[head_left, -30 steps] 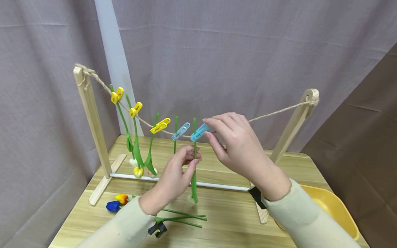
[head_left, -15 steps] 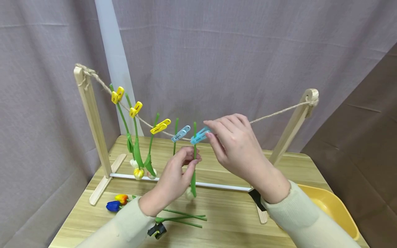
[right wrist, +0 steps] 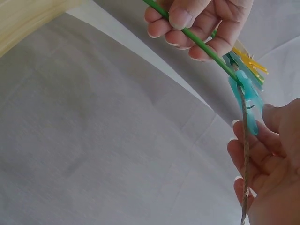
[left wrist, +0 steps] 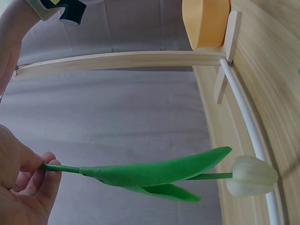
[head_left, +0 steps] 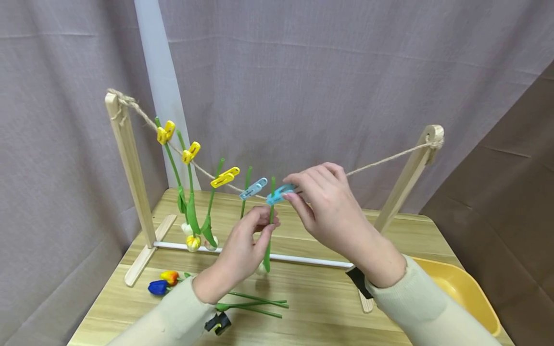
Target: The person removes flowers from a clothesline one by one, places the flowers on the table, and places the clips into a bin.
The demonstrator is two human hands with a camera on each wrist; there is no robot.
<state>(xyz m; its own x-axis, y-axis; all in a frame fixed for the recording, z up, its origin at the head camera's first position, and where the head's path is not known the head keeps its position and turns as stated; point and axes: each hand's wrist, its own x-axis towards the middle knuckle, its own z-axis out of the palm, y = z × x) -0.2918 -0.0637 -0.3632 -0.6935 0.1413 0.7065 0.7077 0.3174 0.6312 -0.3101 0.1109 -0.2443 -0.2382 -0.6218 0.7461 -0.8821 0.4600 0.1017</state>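
Observation:
My left hand (head_left: pixel 242 245) pinches the green stem of an artificial white tulip (left wrist: pixel 253 176) between thumb and fingers. The flower hangs head down, its long green leaf (left wrist: pixel 154 171) beneath the hand. My right hand (head_left: pixel 331 204) grips the end of a blue clothespin (head_left: pixel 279 193) between thumb and index finger. In the right wrist view the clothespin's other end sits over the rope (right wrist: pixel 245 154) and the upper stem (right wrist: pixel 206 49). Just left of it, a paler blue clothespin (head_left: pixel 253 188) clips another stem to the rope; my left hand hides that flower's lower part.
Three yellow clothespins (head_left: pixel 225 177) hold tulips on the rope's left part. Wooden posts (head_left: pixel 132 173) carry the rope, with a white bar (head_left: pixel 311 261) low between them. Blue (head_left: pixel 158 288) and orange-yellow tulips (head_left: pixel 169 277) lie front left. A yellow basin (head_left: pixel 465 293) stands right.
The blue clothespin, the stem's top and the rope near them have sunk slightly. My right hand has come down a little with the clothespin; my left hand stays nearly still on the stem.

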